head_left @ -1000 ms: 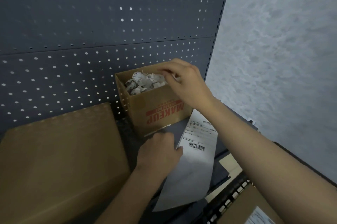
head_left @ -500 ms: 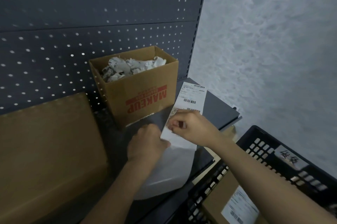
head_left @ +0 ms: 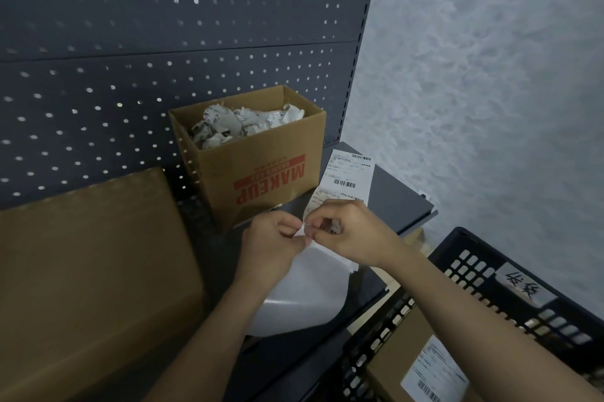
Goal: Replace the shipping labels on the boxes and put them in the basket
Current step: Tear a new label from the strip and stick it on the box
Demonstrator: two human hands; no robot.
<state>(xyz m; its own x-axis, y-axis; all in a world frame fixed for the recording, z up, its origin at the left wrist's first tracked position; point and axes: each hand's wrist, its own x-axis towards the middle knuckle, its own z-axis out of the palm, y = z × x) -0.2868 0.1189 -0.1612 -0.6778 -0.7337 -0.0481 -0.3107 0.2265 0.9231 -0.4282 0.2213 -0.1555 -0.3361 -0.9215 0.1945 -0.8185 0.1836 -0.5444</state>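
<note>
While left hand (head_left: 273,239) and right hand (head_left: 354,231) fingers pinch label strip (head_left: 346,172) | box (head_left: 261,179) print: MAKEUP, inverted

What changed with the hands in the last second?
The right hand left the crumpled paper in the MAKEUP box and came down to the label strip. It now pinches the strip's edge opposite the left hand, which went from resting on the strip to pinching it. The MAKEUP box, the large box and the basket stayed put.
</note>
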